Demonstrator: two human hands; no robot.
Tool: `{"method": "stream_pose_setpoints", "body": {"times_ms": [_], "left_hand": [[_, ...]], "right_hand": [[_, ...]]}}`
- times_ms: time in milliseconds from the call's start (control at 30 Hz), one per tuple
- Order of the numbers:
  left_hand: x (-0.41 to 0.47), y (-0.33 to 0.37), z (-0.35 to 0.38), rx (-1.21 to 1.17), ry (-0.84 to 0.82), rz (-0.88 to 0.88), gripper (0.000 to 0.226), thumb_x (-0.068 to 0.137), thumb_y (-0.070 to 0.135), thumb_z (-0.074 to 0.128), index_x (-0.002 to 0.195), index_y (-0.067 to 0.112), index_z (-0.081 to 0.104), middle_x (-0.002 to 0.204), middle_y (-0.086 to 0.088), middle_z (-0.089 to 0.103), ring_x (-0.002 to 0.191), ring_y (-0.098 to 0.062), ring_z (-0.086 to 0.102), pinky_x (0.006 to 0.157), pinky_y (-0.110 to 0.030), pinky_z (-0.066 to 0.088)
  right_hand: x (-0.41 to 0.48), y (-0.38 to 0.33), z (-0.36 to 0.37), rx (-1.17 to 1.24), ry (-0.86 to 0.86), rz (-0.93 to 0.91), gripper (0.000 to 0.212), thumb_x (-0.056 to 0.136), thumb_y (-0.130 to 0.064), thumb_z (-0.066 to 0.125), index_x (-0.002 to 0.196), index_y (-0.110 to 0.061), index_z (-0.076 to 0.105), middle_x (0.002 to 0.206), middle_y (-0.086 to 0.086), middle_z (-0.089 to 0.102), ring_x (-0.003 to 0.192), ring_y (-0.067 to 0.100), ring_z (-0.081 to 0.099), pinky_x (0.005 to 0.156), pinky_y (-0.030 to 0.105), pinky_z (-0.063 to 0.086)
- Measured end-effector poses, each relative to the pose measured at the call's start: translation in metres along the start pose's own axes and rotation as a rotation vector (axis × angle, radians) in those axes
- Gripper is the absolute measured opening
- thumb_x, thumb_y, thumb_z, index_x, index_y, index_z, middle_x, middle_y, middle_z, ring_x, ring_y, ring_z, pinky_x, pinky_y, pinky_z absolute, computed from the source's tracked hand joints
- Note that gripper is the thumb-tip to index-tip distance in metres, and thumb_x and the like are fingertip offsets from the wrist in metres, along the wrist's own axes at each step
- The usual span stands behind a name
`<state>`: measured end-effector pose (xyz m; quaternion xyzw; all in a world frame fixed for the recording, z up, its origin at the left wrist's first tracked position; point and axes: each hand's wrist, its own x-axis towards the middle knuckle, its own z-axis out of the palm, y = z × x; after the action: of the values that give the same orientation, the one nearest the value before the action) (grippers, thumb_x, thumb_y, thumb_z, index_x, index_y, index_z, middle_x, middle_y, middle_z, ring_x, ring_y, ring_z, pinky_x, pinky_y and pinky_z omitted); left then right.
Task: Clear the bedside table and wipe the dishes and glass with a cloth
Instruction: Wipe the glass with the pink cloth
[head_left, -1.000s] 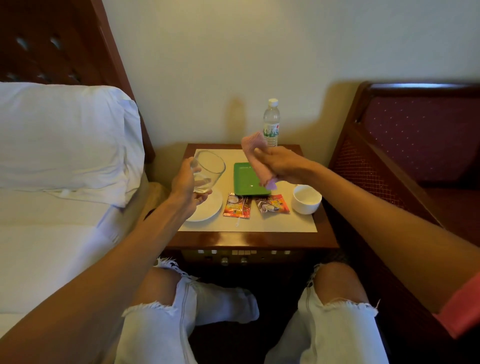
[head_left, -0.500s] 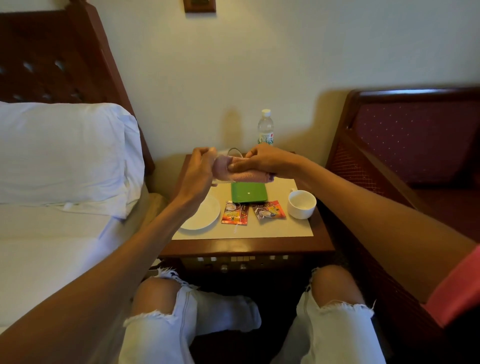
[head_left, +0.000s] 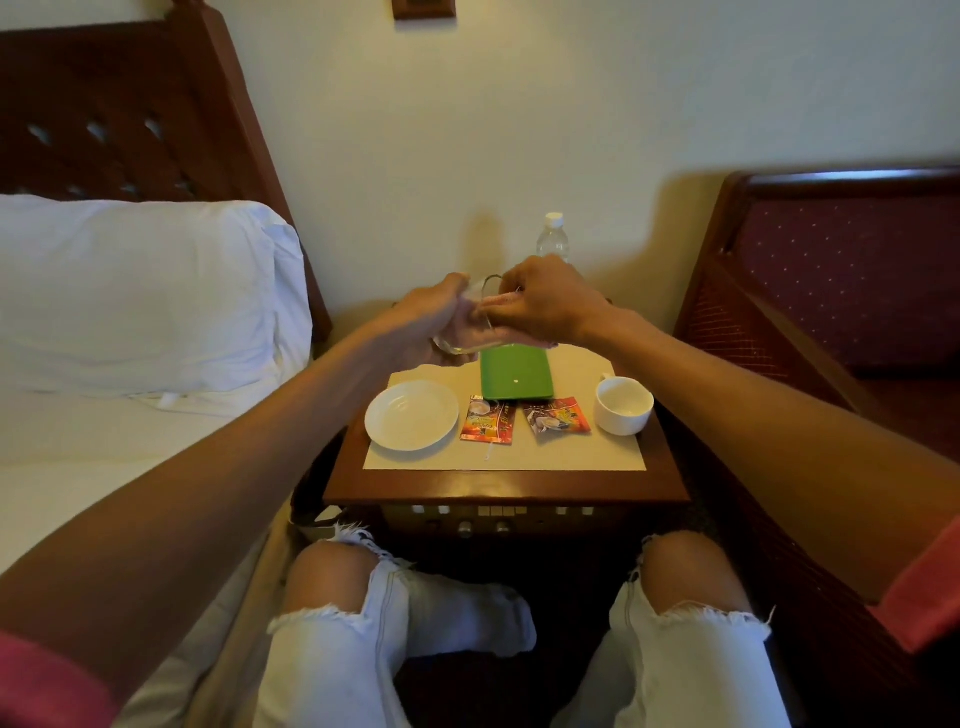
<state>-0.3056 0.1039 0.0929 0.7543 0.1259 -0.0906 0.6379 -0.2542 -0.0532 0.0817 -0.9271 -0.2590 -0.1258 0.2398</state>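
Observation:
My left hand (head_left: 431, 325) grips a clear drinking glass (head_left: 470, 340), tilted on its side above the back of the bedside table (head_left: 509, 488). My right hand (head_left: 545, 306) presses a pink cloth (head_left: 493, 304) into the mouth of the glass; most of the cloth is hidden by my fingers. Below, on a beige mat (head_left: 571, 457), lie a white saucer (head_left: 412, 414), a green rectangular dish (head_left: 515, 373), two snack sachets (head_left: 487, 427) (head_left: 557, 420) and a white cup (head_left: 623, 405).
A plastic water bottle (head_left: 553, 240) stands at the table's back edge by the wall. A bed with a white pillow (head_left: 140, 291) lies to the left, a dark red upholstered chair (head_left: 831, 291) to the right. My knees (head_left: 332, 582) are under the table front.
The hands came together over the table: the cloth, held apart from the glass a second ago, is now pushed into the glass. The camera view has tilted and the hands sit higher over the green dish.

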Motion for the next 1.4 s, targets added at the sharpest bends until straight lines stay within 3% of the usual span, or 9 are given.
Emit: {"method": "stream_pose_setpoints", "body": {"times_ms": [233,433,533,667,867,967,1133,1300,1400], "left_hand": [[0.004,-0.003,-0.002,0.038,0.220,0.645,0.031,0.102,0.033,0.049,0.107,0.004,0.060,0.081,0.003,0.061,0.070,-0.005,0.061,0.062,-0.025,0.052],[0.007,-0.003,0.005,0.277,0.082,0.228,0.018,0.100,0.034,0.049,0.091,0.021,0.057,0.093,-0.005,0.061,0.075,-0.024,0.064,0.050,-0.032,0.057],[0.002,-0.005,0.007,0.177,0.165,0.345,0.026,0.097,0.039,0.043,0.091,0.019,0.058,0.097,-0.009,0.062,0.087,-0.029,0.066,0.066,-0.044,0.062],[-0.004,-0.009,0.005,-0.120,0.181,0.549,0.030,0.101,0.033,0.043,0.106,0.009,0.061,0.094,-0.008,0.062,0.084,-0.018,0.062,0.070,-0.038,0.055],[0.008,-0.008,-0.005,-0.453,-0.107,0.045,0.035,0.092,0.041,0.054,0.096,0.007,0.062,0.090,-0.014,0.060,0.082,-0.023,0.059,0.084,-0.040,0.049],[0.005,-0.006,0.002,-0.375,-0.029,0.077,0.021,0.087,0.032,0.065,0.086,0.012,0.064,0.082,-0.009,0.064,0.072,-0.020,0.060,0.073,-0.036,0.052],[-0.001,-0.002,0.004,-0.440,0.078,0.348,0.016,0.088,0.019,0.062,0.092,0.003,0.061,0.069,-0.005,0.060,0.063,-0.018,0.059,0.054,-0.029,0.046],[-0.006,-0.003,0.013,-0.427,0.206,0.294,0.012,0.087,0.017,0.061,0.083,0.008,0.066,0.067,-0.003,0.069,0.058,-0.016,0.067,0.054,-0.033,0.057],[-0.007,0.001,0.014,-0.367,0.278,0.351,0.014,0.088,0.018,0.062,0.082,0.007,0.067,0.070,-0.003,0.065,0.063,-0.014,0.063,0.050,-0.024,0.048]], "right_hand": [[-0.004,-0.016,-0.012,1.063,-0.723,0.728,0.049,0.096,-0.049,0.050,0.087,-0.003,0.063,0.047,-0.005,0.037,0.033,0.002,0.030,0.032,0.014,0.026],[0.000,-0.014,-0.020,-0.072,-0.081,0.136,0.038,0.079,-0.039,0.072,0.074,-0.002,0.069,0.063,0.010,0.061,0.056,0.021,0.052,0.050,0.029,0.039],[-0.006,-0.014,-0.012,0.119,0.003,0.168,0.048,0.080,-0.050,0.071,0.073,-0.002,0.070,0.058,0.005,0.060,0.051,0.018,0.050,0.048,0.028,0.039],[-0.011,-0.014,-0.017,0.857,-0.563,0.552,0.051,0.087,-0.058,0.057,0.086,-0.007,0.065,0.055,-0.002,0.046,0.040,0.006,0.034,0.035,0.017,0.028],[-0.011,-0.026,-0.020,-0.376,0.054,-0.094,0.048,0.082,-0.060,0.061,0.067,-0.015,0.066,0.061,0.004,0.055,0.056,0.022,0.053,0.054,0.026,0.036],[-0.011,-0.023,-0.014,-0.346,0.081,-0.130,0.045,0.086,-0.057,0.058,0.068,-0.017,0.065,0.061,0.004,0.055,0.055,0.024,0.052,0.050,0.025,0.035],[-0.017,-0.028,-0.019,0.685,-0.625,0.425,0.050,0.096,-0.055,0.046,0.073,-0.011,0.058,0.046,-0.004,0.047,0.038,0.008,0.040,0.038,0.019,0.030],[-0.007,-0.020,-0.016,-0.399,0.123,-0.103,0.052,0.086,-0.059,0.055,0.070,-0.011,0.067,0.061,0.004,0.056,0.056,0.024,0.053,0.054,0.028,0.039],[-0.009,-0.021,-0.007,-0.014,0.044,0.077,0.047,0.086,-0.054,0.059,0.065,-0.013,0.062,0.057,0.001,0.055,0.050,0.018,0.053,0.049,0.024,0.037]]}}
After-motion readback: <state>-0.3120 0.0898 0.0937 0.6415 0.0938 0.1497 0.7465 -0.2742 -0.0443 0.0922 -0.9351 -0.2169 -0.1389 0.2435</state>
